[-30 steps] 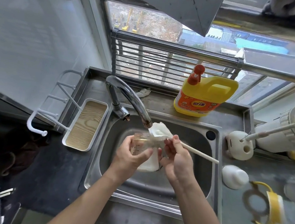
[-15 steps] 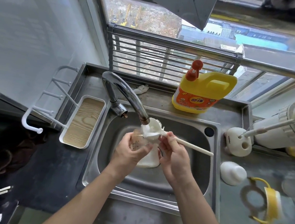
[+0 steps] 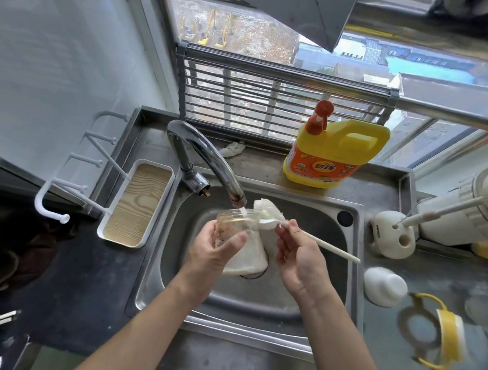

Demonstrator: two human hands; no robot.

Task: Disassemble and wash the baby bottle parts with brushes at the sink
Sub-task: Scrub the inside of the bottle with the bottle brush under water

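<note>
My left hand [image 3: 216,251] grips the clear baby bottle [image 3: 232,222] over the steel sink [image 3: 256,298], its open mouth tipped toward the tap spout [image 3: 237,197], where water runs onto the rim. My right hand [image 3: 296,258] pinches the long white handle of the bottle brush [image 3: 267,213]; the white sponge head sits just right of the bottle's mouth, outside it. A white cloth-like piece [image 3: 248,256] lies in the basin beneath both hands.
A yellow detergent jug [image 3: 331,154] stands on the back ledge. Right of the sink are a white brush holder [image 3: 391,236], a white cap [image 3: 384,285] and a yellow handled ring [image 3: 442,335]. A wood-lined white tray [image 3: 136,205] sits left of the tap.
The brush head has drawn slightly right, away from the bottle's mouth, and my right hand has moved apart from my left. The bottle stays under the spout.
</note>
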